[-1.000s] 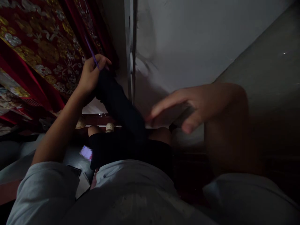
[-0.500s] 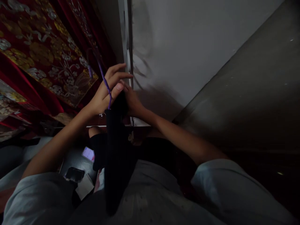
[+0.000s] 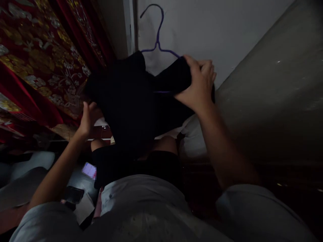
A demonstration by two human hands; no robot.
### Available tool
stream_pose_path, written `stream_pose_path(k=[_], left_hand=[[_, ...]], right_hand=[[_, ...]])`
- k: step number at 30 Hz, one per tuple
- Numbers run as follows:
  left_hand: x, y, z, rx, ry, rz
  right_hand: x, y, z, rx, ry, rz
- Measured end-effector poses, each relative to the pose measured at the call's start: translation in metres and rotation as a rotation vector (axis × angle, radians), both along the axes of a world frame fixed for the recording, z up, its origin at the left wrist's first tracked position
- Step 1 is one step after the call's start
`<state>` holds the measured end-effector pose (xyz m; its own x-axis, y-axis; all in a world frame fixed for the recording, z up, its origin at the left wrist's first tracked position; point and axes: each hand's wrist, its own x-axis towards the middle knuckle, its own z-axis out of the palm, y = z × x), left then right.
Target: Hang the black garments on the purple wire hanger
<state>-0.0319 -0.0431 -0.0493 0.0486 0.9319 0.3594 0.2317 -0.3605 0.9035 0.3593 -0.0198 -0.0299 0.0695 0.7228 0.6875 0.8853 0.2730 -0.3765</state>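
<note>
A black shirt (image 3: pixel 128 97) hangs spread on a purple hanger (image 3: pixel 158 42) in front of me. The hanger's hook points up, and its lower bar shows through the gap at the neck. My right hand (image 3: pixel 199 84) is closed around the shirt's right shoulder, near the end of the hanger. Just below the shirt's left sleeve is my left hand (image 3: pixel 88 116), with its thumb raised and apart from the fingers. Those fingers are blurred and partly behind the cloth's edge; whether they touch it I cannot make out.
Red curtain cloth (image 3: pixel 54 67) with gold and silver patterns hangs at the left. A pale panel (image 3: pixel 214 30) stands behind the hanger, beside a grey surface (image 3: pixel 272 84). A lit phone (image 3: pixel 88 170), a dark phone (image 3: pixel 73 194) and a white paper (image 3: pixel 84 208) lie at lower left.
My hands, close together before at the bunched black shirt and purple hanger, have moved apart. The shirt now hangs spread across the hanger, whose hook has come upright and to the right.
</note>
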Motion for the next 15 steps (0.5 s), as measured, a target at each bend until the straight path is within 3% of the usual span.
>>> stream_pose_path(k=[3,6,8,12,15], left_hand=[[0.02,-0.012,-0.026,-0.053,-0.148,0.01],[0.043,-0.018,-0.041,0.043,-0.235,0.168],[0.053,-0.023,-0.05,0.027,-0.321,0.269],[0.066,-0.039,-0.072,-0.12,-0.564,0.471],[0.075,-0.054,-0.089,-0.211,-0.728,0.528]], right_hand=[[-0.005,0.01,0.019,0.005,0.01,0.025],[-0.023,0.012,0.03,0.007,0.003,0.125],[-0.031,0.006,0.029,0.0,-0.018,0.16],[-0.038,-0.014,0.0,0.039,0.014,0.222],[-0.061,-0.023,-0.044,0.125,0.314,0.264]])
